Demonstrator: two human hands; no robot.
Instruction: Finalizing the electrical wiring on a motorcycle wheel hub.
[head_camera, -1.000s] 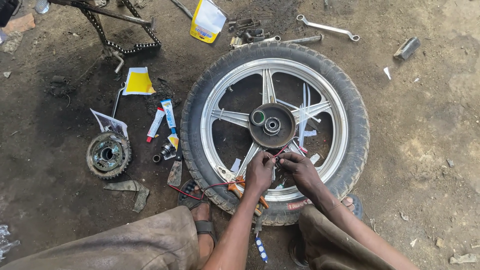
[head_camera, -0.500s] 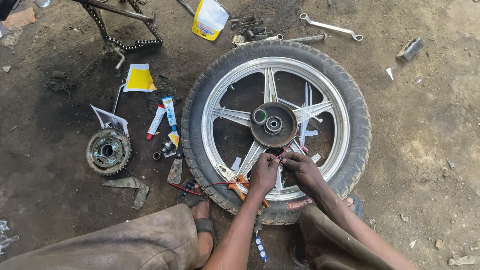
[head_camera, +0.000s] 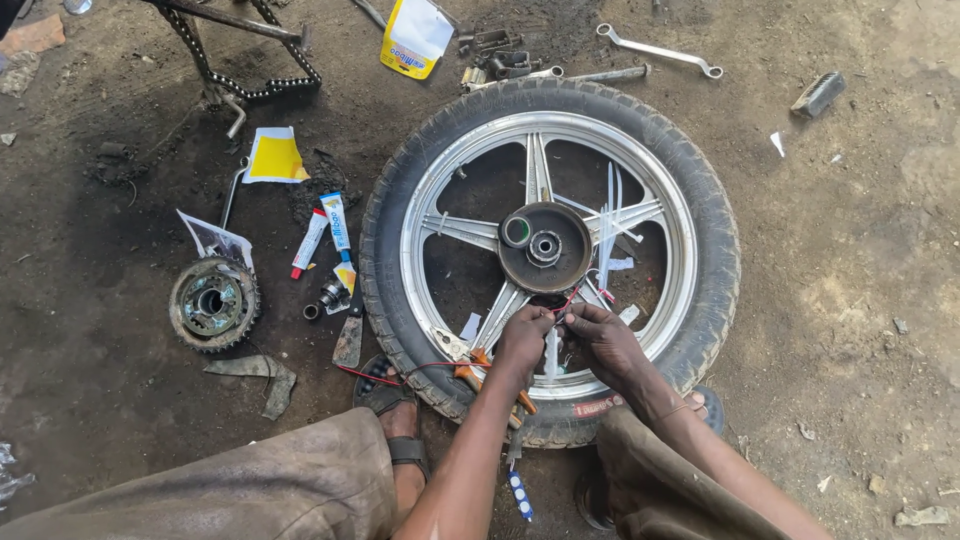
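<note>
There was one view only, from a camera worn on the person's head. It looked almost straight down at dirt ground, from about the height of someone crouching or sitting low. The wheel lay flat near the middle of the frame and filled much of it, seen whole from above. The left hand and right hand came in from the bottom edge, close under the lens, with the knees and a sandalled foot at the lower border. The far side of the scene, with a wrench and a yellow bottle, ran along the top edge. No second view shared any part.
</note>
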